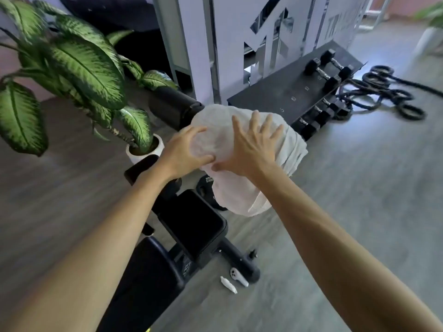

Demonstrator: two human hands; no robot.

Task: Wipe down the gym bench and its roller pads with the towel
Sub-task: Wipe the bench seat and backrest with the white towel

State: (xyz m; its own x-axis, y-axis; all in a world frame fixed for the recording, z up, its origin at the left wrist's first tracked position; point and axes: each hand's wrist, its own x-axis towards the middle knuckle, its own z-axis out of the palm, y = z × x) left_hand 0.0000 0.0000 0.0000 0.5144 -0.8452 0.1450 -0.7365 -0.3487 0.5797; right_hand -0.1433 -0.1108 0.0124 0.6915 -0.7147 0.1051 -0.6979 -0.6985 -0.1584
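Note:
A white towel [242, 188] is draped over the right roller pad of the black gym bench [191, 226], hiding that pad. My left hand [187, 152] grips the towel's left side, fingers curled into the cloth. Flat on top of the towel lies my right hand [251, 149], fingers spread and pressing it onto the pad. The left roller pad [172, 106] sticks out bare to the upper left. The bench's seat and back pad run down toward me between my arms.
A large potted plant [72, 75] in a white pot stands left of the bench. A dumbbell rack [302, 92] and coiled battle ropes [383, 92] lie behind right. Two small white objects [233, 281] rest on the grey floor by the bench foot.

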